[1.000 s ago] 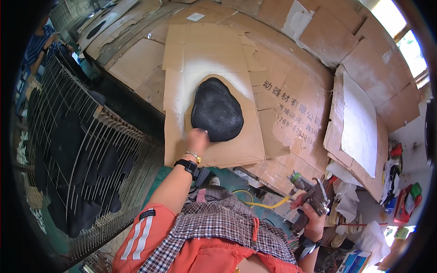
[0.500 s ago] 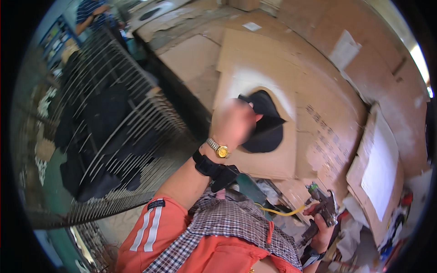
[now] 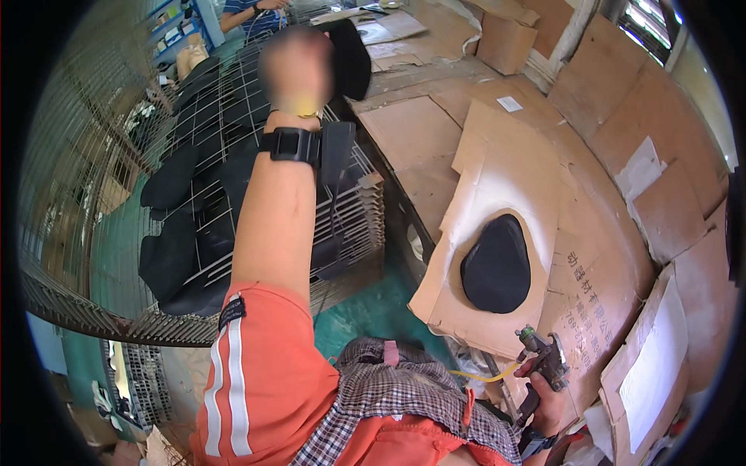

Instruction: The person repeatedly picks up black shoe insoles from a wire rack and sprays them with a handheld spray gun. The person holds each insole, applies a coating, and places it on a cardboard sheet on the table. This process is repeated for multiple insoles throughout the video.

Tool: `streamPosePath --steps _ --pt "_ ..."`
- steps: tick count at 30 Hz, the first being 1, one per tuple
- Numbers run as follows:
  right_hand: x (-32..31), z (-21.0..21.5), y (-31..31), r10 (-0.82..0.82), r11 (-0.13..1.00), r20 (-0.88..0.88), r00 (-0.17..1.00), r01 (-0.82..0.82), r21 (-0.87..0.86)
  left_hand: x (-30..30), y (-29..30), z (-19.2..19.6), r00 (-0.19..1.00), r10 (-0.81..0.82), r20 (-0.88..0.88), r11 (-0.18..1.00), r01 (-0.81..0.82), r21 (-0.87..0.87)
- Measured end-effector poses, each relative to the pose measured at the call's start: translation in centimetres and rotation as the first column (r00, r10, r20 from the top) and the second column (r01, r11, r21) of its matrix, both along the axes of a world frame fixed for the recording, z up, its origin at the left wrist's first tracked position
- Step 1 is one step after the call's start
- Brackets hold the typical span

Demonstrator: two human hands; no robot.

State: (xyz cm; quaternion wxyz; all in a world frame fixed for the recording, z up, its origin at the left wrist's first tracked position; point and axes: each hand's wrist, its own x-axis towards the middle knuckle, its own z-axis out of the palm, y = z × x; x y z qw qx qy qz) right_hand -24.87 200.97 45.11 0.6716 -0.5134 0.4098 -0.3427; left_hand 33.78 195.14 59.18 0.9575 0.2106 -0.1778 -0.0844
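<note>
My left hand (image 3: 297,74), smeared in the picture, reaches out over the wire rack, closed on a black flat piece (image 3: 351,60) at its edge. Under that arm, several similar black pieces (image 3: 169,182) lie spread on the wire rack (image 3: 369,225). A teardrop-shaped black piece (image 3: 497,264) lies flat on a cardboard sheet (image 3: 458,311), ringed by whitish overspray. At the lower right my right hand (image 3: 550,400) is wrapped round a metal spray gun (image 3: 548,359). A yellow hose (image 3: 486,378) runs beside the gun.
Upright cardboard panels (image 3: 598,78) wall the work surface at the back and right. A propped board with a white sheet (image 3: 657,365) stands at the right. A person in a striped shirt (image 3: 252,19) is beyond the rack. The green floor (image 3: 381,311) shows between rack and bench.
My left hand has moved from the cardboard out to the far left over the rack, carrying a black piece. Another black piece remains on the cardboard. My right hand still holds the spray gun.
</note>
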Motion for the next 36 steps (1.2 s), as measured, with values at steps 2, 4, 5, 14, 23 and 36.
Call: streamPosePath --steps 2,4,5,14,23,36 --pt "0.6 0.0 -0.2 0.026 1.000 0.030 0.999 -0.026 -0.001 2.5 0.2 -1.2 0.986 0.159 -0.052 0.987 -0.160 -0.002" --pt "0.9 -0.1 -0.3 0.030 0.999 0.017 0.999 -0.031 0.030 3.7 0.0 -4.6 0.931 0.285 -0.227 0.958 -0.268 0.102" --pt "0.9 -0.2 -0.3 0.032 0.999 0.019 0.999 -0.032 0.041 3.8 0.3 -6.9 0.925 0.231 -0.302 0.968 -0.189 0.162" --pt "-0.8 0.4 0.3 -0.050 0.997 -0.035 0.998 0.047 -0.058 -7.3 2.1 -13.6 0.852 -0.309 -0.422 0.932 0.361 0.046" --pt "-7.9 1.6 3.8 -0.231 0.972 -0.212 0.949 0.216 -0.092 -21.2 4.4 -21.0 0.715 -0.476 -0.513 0.624 0.685 0.376" --pt "-10.3 2.0 7.1 -0.259 0.964 -0.157 0.953 0.266 0.023 -25.2 3.4 -27.1 0.678 -0.441 -0.588 0.535 0.725 0.434"
